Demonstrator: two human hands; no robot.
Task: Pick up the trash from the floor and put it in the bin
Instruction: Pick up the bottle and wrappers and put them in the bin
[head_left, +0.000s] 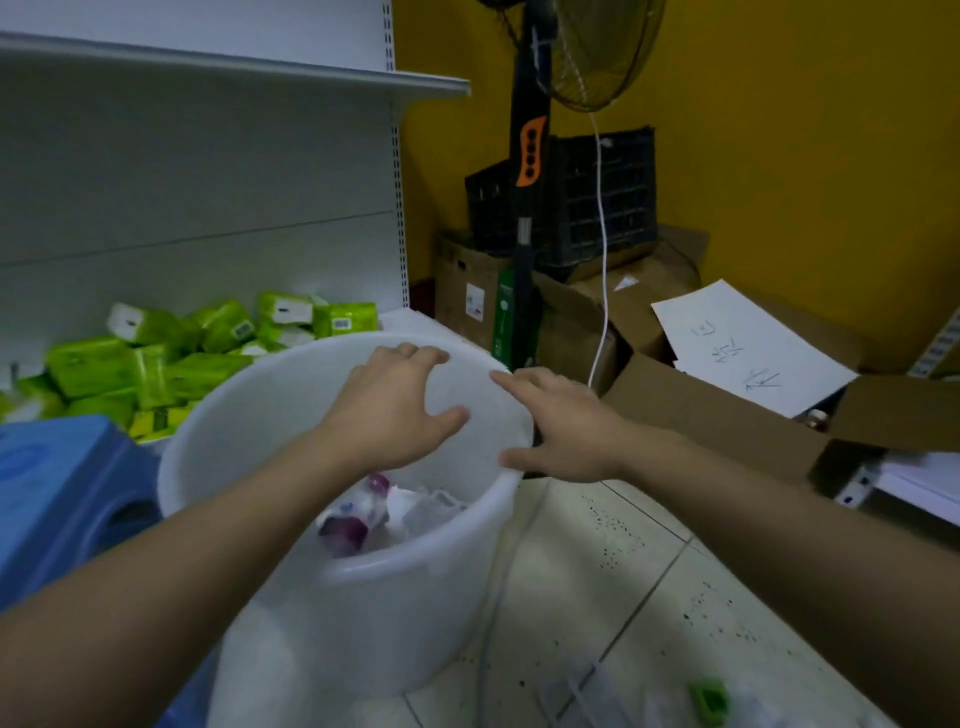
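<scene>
bin: white bin (363, 623) on the tiled floor (623, 545)
left hand (395, 410): over the opening, fingers spread, holding nothing
right hand (566, 426): at the right rim, fingers spread, empty too
trash: purple-white wrappers (358, 514) inside the bin; green scrap (709, 699) and clear plastic (582, 691) lying on the floor nearby

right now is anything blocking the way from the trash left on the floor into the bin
No lid or object does. The clear wrapper and green scrap lie on the tile floor right of the bin. Only the left hand and right hand are at its open mouth.
</scene>
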